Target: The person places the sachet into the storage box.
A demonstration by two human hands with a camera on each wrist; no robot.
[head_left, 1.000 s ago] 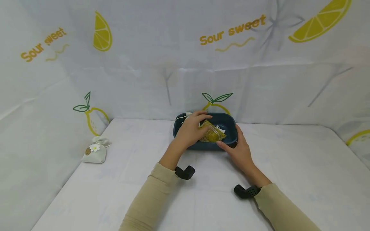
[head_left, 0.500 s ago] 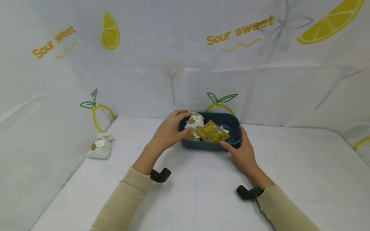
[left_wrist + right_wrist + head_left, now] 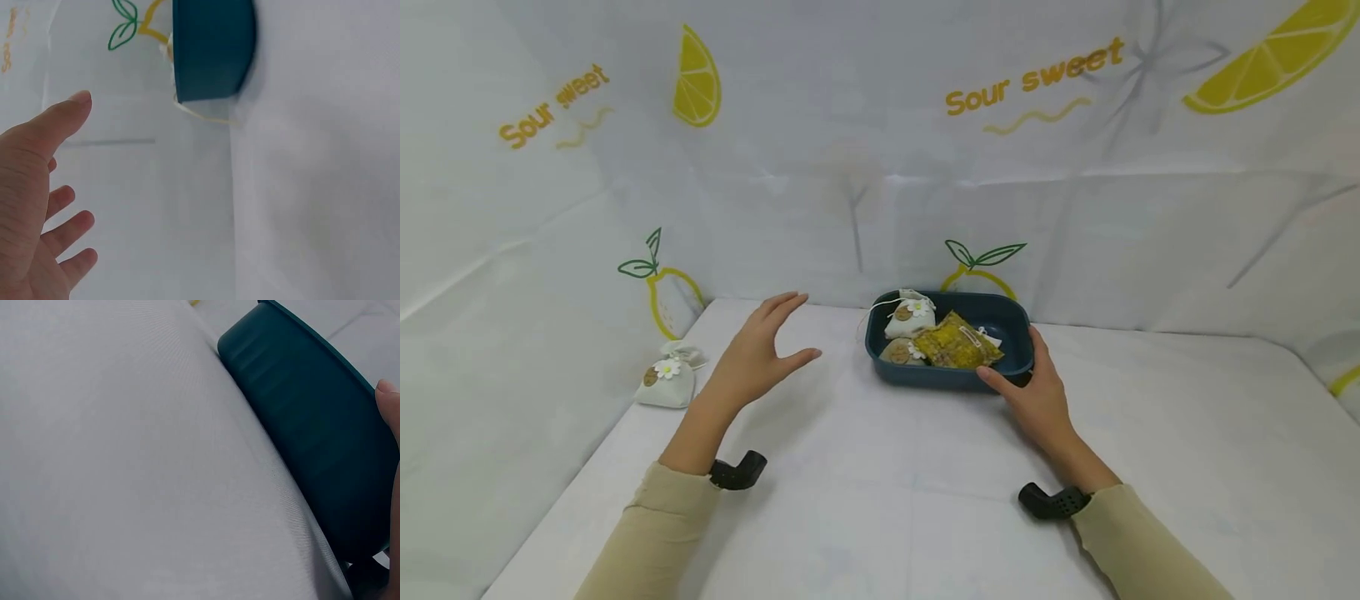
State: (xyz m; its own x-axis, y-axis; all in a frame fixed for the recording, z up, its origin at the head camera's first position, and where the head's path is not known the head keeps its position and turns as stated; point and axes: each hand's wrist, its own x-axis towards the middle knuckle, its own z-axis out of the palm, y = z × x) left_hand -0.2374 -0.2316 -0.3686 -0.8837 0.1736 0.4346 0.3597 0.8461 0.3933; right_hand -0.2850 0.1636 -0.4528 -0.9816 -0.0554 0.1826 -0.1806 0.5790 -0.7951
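A dark blue rectangular tub [image 3: 917, 377] stands at the back of the table. My right hand [image 3: 1039, 404] grips its right end, thumb at the front rim and fingers along the side; the right wrist view shows the thumb [image 3: 389, 403] at the rim. Inside lie a white drawstring pouch [image 3: 910, 321] with a daisy, a beige pouch [image 3: 897, 351] in front of it, and a yellow patterned sachet [image 3: 958, 343]. My left hand [image 3: 748, 362] hovers left of the tub, fingers spread, holding nothing. Nearest to it is another white drawstring pouch [image 3: 666, 383] with a daisy.
White cloth [image 3: 880, 517] covers the table, and a lemon-printed curtain [image 3: 790, 167] rises close behind the tub. A thin white cord [image 3: 203, 117] hangs over the tub's left end. Something small and white [image 3: 990, 337] lies beside the yellow sachet.
My left hand has withdrawn from inside the tub, without anything in it, and moved left toward the pouch on the table. The right hand keeps its grip on the tub.
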